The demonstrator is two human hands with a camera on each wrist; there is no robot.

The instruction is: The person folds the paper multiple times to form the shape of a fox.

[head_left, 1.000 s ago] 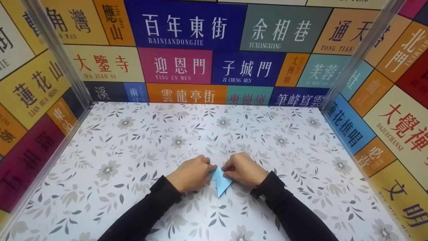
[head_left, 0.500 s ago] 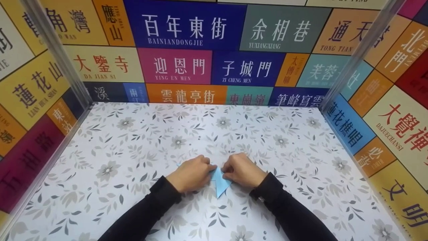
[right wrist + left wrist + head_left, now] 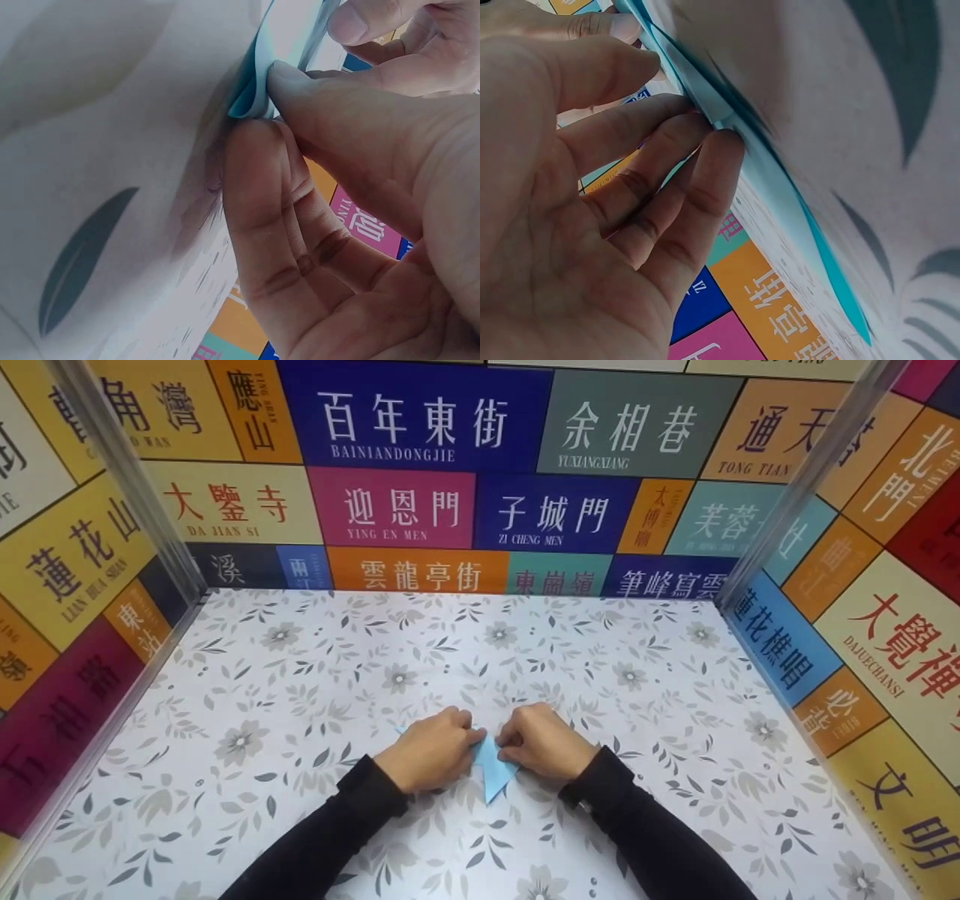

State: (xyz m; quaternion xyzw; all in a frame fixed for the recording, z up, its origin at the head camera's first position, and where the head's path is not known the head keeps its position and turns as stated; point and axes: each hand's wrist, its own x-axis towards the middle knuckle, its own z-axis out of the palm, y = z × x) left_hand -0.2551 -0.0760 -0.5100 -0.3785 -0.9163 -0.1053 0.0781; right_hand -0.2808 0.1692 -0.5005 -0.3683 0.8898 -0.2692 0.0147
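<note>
A folded piece of light blue paper [image 3: 496,772] lies on the floral table top, one pointed corner aimed toward the person. My left hand [image 3: 429,751] holds its left part down with bent fingertips and covers most of that side; a small blue tip shows beyond the knuckles. In the left wrist view the paper [image 3: 776,187] runs as a long thin layered strip under those fingertips. My right hand [image 3: 549,741] pinches the right side between thumb and fingers. At this grip the paper [image 3: 259,94] curves up in a small open fold, in the right wrist view.
The white table [image 3: 315,660] bears a grey leaf and flower print. Around it stand a back wall panel [image 3: 397,506] and side panels covered in coloured Chinese place-name signs. Clear strips [image 3: 780,502] run along the corners and the table's sides.
Both hands keep nearly the same place and grip. The paper's near point has shifted very slightly left.
</note>
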